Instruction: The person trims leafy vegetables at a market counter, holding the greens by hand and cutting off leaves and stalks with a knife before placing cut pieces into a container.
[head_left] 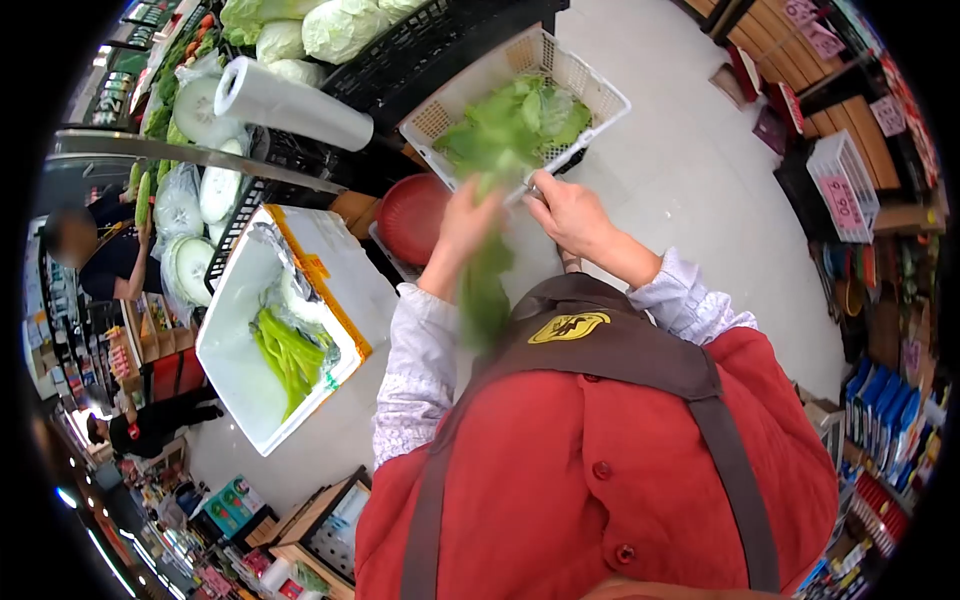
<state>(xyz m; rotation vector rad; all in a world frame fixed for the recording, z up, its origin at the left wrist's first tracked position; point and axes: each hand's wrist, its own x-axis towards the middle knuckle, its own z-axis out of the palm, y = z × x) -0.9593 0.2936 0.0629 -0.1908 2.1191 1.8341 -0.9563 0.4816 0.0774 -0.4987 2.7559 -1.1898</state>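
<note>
My left hand (468, 228) is closed around a leafy green vegetable (487, 290), smeared by motion, with leaves hanging down in front of my apron. Close beside it, my right hand (575, 215) is closed on a small knife (520, 190) whose short metal blade points toward the vegetable. Just beyond both hands stands a white plastic basket (597, 118), with loose green leaves (545, 110) piled in it. To the left, an open white foam box (225, 340) holds several long green stalks (288, 355).
A red plastic basin (412, 215) stands left of my hands. Behind it are a plastic bag roll (293, 103) and a vegetable stand with cabbages (343, 30) and wrapped melon pieces (192, 270). Another person (110, 250) is at far left. Shelves line the right side.
</note>
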